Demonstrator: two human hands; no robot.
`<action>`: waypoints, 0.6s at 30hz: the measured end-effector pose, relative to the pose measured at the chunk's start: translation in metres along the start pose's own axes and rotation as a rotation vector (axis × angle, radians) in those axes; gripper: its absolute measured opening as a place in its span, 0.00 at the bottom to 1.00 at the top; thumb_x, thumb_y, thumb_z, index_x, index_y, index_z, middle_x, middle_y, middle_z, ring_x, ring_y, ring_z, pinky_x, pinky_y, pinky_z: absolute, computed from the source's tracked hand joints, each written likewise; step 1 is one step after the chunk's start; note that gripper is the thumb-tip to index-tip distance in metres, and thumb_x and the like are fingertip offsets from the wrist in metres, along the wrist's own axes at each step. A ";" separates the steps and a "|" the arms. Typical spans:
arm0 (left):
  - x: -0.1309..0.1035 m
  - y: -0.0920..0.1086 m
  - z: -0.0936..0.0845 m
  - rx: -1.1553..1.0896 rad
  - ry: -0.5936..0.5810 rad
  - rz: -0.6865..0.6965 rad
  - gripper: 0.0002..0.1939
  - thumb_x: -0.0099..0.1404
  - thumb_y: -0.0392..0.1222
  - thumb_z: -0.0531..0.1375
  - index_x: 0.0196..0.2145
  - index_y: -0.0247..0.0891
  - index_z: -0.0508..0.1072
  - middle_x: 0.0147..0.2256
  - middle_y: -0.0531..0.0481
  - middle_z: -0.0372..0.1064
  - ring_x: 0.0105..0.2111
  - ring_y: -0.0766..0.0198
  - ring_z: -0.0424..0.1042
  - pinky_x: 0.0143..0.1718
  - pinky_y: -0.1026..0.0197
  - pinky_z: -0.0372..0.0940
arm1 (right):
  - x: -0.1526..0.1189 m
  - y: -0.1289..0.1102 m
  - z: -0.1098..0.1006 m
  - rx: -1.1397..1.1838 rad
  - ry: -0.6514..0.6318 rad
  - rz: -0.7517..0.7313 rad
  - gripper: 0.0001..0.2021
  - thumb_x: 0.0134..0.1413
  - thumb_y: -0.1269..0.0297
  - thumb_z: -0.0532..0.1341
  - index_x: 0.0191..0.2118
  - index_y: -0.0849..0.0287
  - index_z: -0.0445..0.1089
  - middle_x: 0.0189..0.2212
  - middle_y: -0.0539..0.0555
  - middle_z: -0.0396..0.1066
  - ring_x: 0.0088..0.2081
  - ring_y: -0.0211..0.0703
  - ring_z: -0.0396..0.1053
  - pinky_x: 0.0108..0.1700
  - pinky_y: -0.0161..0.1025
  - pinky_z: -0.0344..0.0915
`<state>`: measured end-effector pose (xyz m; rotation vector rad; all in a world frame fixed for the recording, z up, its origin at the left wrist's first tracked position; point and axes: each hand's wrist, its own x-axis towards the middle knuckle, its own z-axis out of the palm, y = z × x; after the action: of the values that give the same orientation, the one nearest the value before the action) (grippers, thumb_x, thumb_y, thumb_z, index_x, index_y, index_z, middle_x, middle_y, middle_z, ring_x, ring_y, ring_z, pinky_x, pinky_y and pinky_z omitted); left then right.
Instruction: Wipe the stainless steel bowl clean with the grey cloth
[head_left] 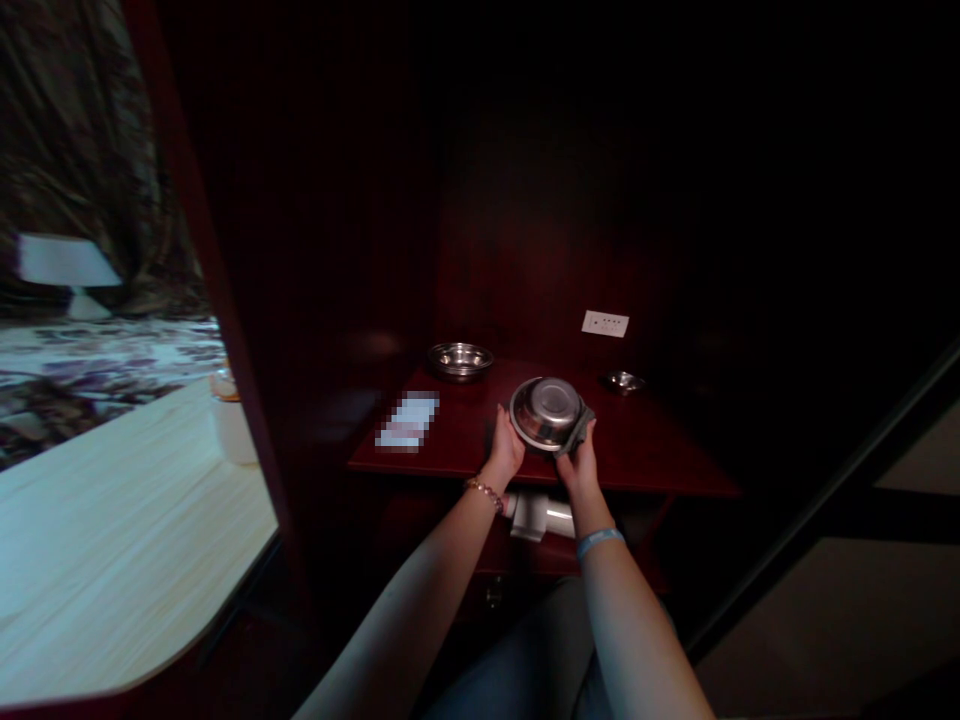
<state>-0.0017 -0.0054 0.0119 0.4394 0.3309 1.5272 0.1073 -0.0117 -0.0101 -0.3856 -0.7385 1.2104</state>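
Two bare hands are holding a metal bowl (553,402) above the dark red desk (675,455), near its front edge, with the bowl's flat base facing up toward the head camera and its rim tilting down at the left. The left hand (508,447) is gripping the bowl's left side; its fingers are curling against the metal, partly hiding behind the rim, so their exact spacing cannot be told. The right hand (583,462) is pinching a gray cloth (579,432) against the bowl's right side; the fingertips are partly disappearing behind the cloth. A beaded bracelet (486,493) is encircling the left wrist, and a light blue wristband (600,541) is encircling the right. A wider metal bowl (460,361) is resting at the back left of the desk, and a small metal dish (624,382) is resting at the back right. A pixelated pale sheet (408,421) is lying at the left, in front of the wider bowl. A white socket panel (605,324) is occupying the rear wall. White items (531,516) are sitting below the desktop. Outside the cabinet, a pale wooden table (112,530) is supporting a white container (237,432), and a white lamp (67,262) is standing beyond it.
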 end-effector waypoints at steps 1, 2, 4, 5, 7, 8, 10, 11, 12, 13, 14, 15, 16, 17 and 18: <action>0.001 -0.001 0.000 0.007 -0.012 0.011 0.24 0.71 0.52 0.46 0.46 0.33 0.73 0.49 0.41 0.73 0.53 0.57 0.69 0.58 0.55 0.60 | 0.001 0.001 -0.001 -0.006 0.007 -0.006 0.27 0.59 0.42 0.51 0.53 0.56 0.68 0.52 0.53 0.73 0.57 0.43 0.67 0.65 0.48 0.55; 0.002 -0.003 0.000 0.019 -0.025 0.026 0.23 0.71 0.51 0.47 0.46 0.33 0.73 0.49 0.42 0.73 0.53 0.58 0.69 0.58 0.55 0.59 | 0.001 0.002 -0.001 -0.013 0.018 -0.014 0.27 0.59 0.42 0.51 0.53 0.55 0.68 0.52 0.53 0.73 0.57 0.42 0.67 0.65 0.48 0.55; 0.005 -0.007 -0.003 0.058 -0.044 0.069 0.20 0.70 0.49 0.50 0.46 0.34 0.73 0.50 0.43 0.73 0.54 0.58 0.68 0.59 0.56 0.58 | 0.003 0.004 -0.003 -0.025 0.049 -0.021 0.26 0.59 0.42 0.51 0.53 0.55 0.68 0.52 0.52 0.73 0.58 0.42 0.66 0.64 0.47 0.56; 0.006 -0.009 -0.005 0.087 -0.044 0.095 0.18 0.69 0.48 0.52 0.46 0.34 0.73 0.50 0.43 0.73 0.54 0.59 0.68 0.60 0.56 0.57 | 0.004 0.004 -0.004 -0.028 0.065 -0.017 0.26 0.59 0.42 0.51 0.52 0.54 0.69 0.52 0.51 0.73 0.58 0.41 0.66 0.64 0.47 0.56; 0.008 -0.013 -0.010 0.141 -0.022 0.145 0.15 0.66 0.46 0.57 0.47 0.36 0.72 0.50 0.44 0.72 0.54 0.58 0.68 0.59 0.55 0.57 | 0.007 0.005 -0.004 -0.029 0.076 0.014 0.24 0.59 0.43 0.51 0.50 0.54 0.70 0.51 0.51 0.73 0.57 0.41 0.67 0.64 0.47 0.57; 0.009 -0.015 -0.012 0.158 -0.020 0.155 0.16 0.65 0.47 0.58 0.47 0.36 0.72 0.51 0.44 0.72 0.54 0.58 0.68 0.59 0.54 0.57 | 0.008 0.005 -0.004 -0.027 0.075 0.039 0.24 0.59 0.43 0.51 0.49 0.54 0.71 0.50 0.52 0.74 0.56 0.42 0.68 0.63 0.47 0.58; 0.011 -0.017 -0.015 0.169 0.002 0.192 0.17 0.64 0.49 0.59 0.48 0.37 0.71 0.52 0.43 0.71 0.54 0.58 0.68 0.59 0.55 0.57 | 0.012 0.004 -0.002 -0.019 0.062 0.087 0.23 0.60 0.44 0.50 0.48 0.54 0.72 0.48 0.52 0.75 0.55 0.43 0.69 0.62 0.48 0.59; 0.012 -0.017 -0.016 0.171 0.011 0.208 0.18 0.64 0.50 0.59 0.48 0.37 0.71 0.52 0.43 0.71 0.54 0.58 0.68 0.59 0.55 0.58 | 0.013 0.003 -0.001 -0.016 0.052 0.104 0.22 0.60 0.45 0.50 0.47 0.53 0.72 0.47 0.52 0.76 0.55 0.43 0.69 0.62 0.48 0.60; 0.013 -0.017 -0.017 0.171 0.023 0.225 0.18 0.64 0.51 0.59 0.48 0.37 0.71 0.53 0.42 0.70 0.54 0.58 0.68 0.58 0.55 0.58 | 0.015 0.003 0.000 -0.015 0.042 0.115 0.22 0.60 0.45 0.51 0.47 0.53 0.72 0.47 0.51 0.76 0.54 0.42 0.70 0.62 0.47 0.60; 0.015 -0.017 -0.018 0.170 0.037 0.242 0.19 0.65 0.51 0.58 0.48 0.37 0.71 0.53 0.42 0.70 0.54 0.59 0.68 0.58 0.56 0.58 | 0.017 0.002 0.000 -0.018 0.030 0.123 0.22 0.60 0.45 0.51 0.47 0.53 0.72 0.47 0.51 0.76 0.54 0.42 0.70 0.62 0.47 0.60; 0.016 -0.018 -0.018 0.170 0.055 0.258 0.19 0.65 0.52 0.58 0.48 0.37 0.71 0.53 0.42 0.70 0.54 0.59 0.68 0.57 0.56 0.59 | 0.019 0.001 0.000 -0.025 0.016 0.128 0.21 0.60 0.46 0.51 0.48 0.53 0.72 0.48 0.51 0.75 0.53 0.42 0.70 0.61 0.47 0.60; 0.018 -0.018 -0.019 0.172 0.072 0.270 0.19 0.65 0.53 0.58 0.47 0.37 0.71 0.53 0.42 0.70 0.53 0.59 0.69 0.57 0.56 0.59 | 0.021 0.001 -0.001 -0.037 0.002 0.134 0.21 0.60 0.46 0.52 0.48 0.53 0.72 0.48 0.51 0.75 0.53 0.42 0.70 0.61 0.46 0.61; 0.020 -0.019 -0.020 0.180 0.086 0.280 0.20 0.65 0.53 0.57 0.47 0.37 0.71 0.53 0.42 0.70 0.53 0.58 0.69 0.56 0.56 0.60 | 0.023 -0.001 -0.002 -0.050 -0.007 0.138 0.22 0.60 0.46 0.53 0.48 0.54 0.72 0.48 0.52 0.75 0.53 0.42 0.70 0.60 0.46 0.61; 0.021 -0.019 -0.021 0.197 0.091 0.283 0.20 0.64 0.54 0.58 0.47 0.37 0.72 0.52 0.42 0.70 0.52 0.58 0.69 0.56 0.56 0.60 | 0.025 -0.002 -0.004 -0.062 -0.011 0.139 0.22 0.59 0.46 0.53 0.49 0.55 0.72 0.48 0.53 0.76 0.52 0.42 0.71 0.60 0.46 0.62; 0.023 -0.020 -0.022 0.223 0.083 0.281 0.20 0.64 0.54 0.58 0.46 0.37 0.72 0.51 0.42 0.71 0.52 0.58 0.70 0.55 0.56 0.61 | 0.026 -0.003 -0.007 -0.071 -0.008 0.130 0.22 0.59 0.46 0.54 0.49 0.56 0.71 0.47 0.53 0.76 0.52 0.42 0.71 0.59 0.46 0.62</action>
<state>0.0065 0.0189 -0.0152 0.6191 0.5245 1.7933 0.1184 0.0126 -0.0051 -0.4941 -0.7738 1.3108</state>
